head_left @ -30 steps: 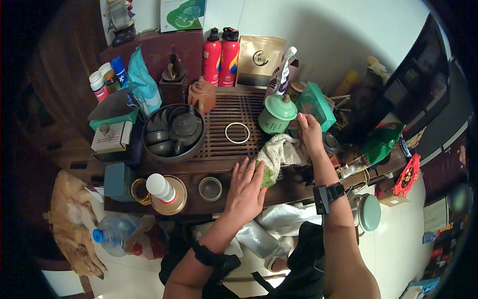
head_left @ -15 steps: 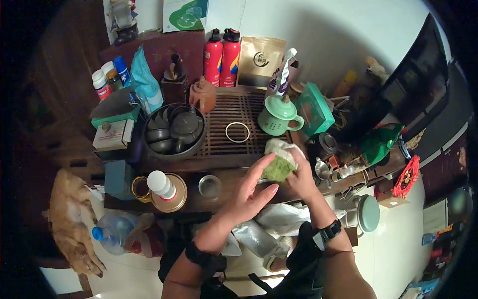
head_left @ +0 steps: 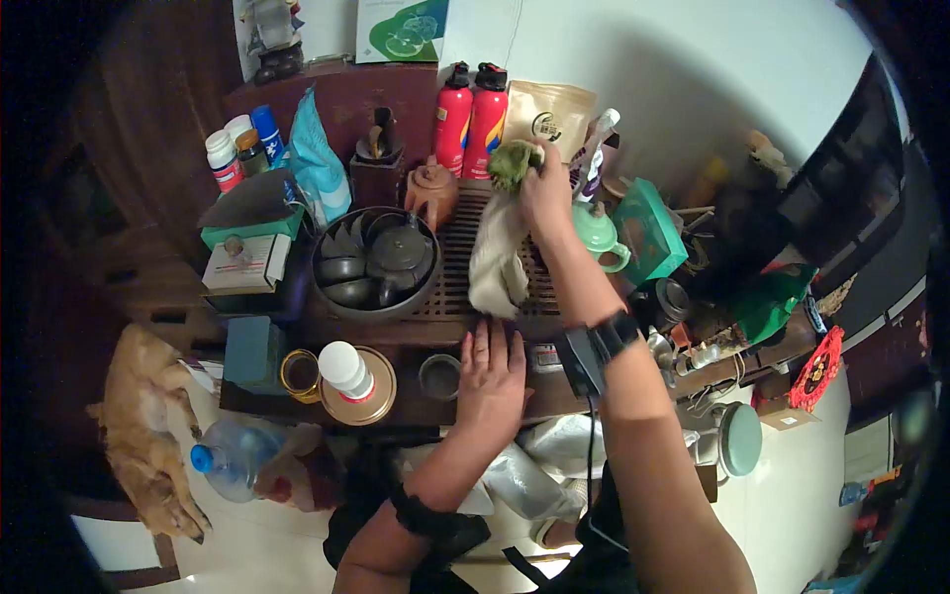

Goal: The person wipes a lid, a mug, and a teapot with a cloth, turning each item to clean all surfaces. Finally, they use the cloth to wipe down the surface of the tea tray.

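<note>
The cloth (head_left: 498,252) hangs over the far half of the wooden tea tray (head_left: 450,272), and its loose end seems to touch the slats. The right hand (head_left: 546,188) is shut tight on the cloth's green top and holds it up. The left hand (head_left: 492,376) lies flat and open at the tray's near edge. It holds nothing and likely steadies the person.

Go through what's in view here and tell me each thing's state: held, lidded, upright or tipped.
cloth: held up by the right hand, hanging over the tea tray
left hand: open, flat on the table edge
green mug: upright, lid on
clay teapot: upright, lid on
red bottles: upright, capped
water bottle: lying on its side on the floor, capped
</note>
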A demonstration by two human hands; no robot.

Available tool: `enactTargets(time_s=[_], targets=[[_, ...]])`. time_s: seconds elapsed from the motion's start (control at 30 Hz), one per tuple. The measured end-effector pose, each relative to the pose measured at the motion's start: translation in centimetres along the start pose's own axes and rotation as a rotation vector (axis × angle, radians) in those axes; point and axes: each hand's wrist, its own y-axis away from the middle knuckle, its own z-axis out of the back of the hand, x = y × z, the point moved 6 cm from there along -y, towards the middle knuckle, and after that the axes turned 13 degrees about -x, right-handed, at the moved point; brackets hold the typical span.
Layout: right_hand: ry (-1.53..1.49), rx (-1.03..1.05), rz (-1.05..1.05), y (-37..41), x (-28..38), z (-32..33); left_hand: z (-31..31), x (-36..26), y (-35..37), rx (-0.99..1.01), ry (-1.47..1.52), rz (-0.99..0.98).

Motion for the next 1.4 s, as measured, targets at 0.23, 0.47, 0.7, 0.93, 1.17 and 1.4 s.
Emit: enactTargets(time_s=[0.23, 0.47, 0.7, 0.93, 1.17, 1.4], targets=[[0.689, 0.229, -0.077, -3.5, -4.6, -4.9, -0.3, 0.5, 0.2, -0.015, -0.007, 0.005], [0.844, 0.249, 0.082, -0.7, -10.4, -10.4, 0.3, 1.0, 0.1, 0.016, 0.072, 0.104], [0.43, 0.263, 0.197, 0.4, -7.8, -13.2, -0.6, 0.9, 0.2, 0.007, 0.009, 0.086], [0.316, 0.383, 0.375, 0.9, -6.9, -14.4, -0.4, 0.8, 0.1, 0.047, -0.064, 0.035], [0.87, 0.164, 0.136, -1.0, -10.2, -9.7, 0.1, 1.1, 0.4, -0.055, 0.044, 0.0], [0.87, 0.25, 0.207, 0.7, -8.9, -9.9, 0.7, 1.0, 0.5, -0.11, 0.11, 0.026]])
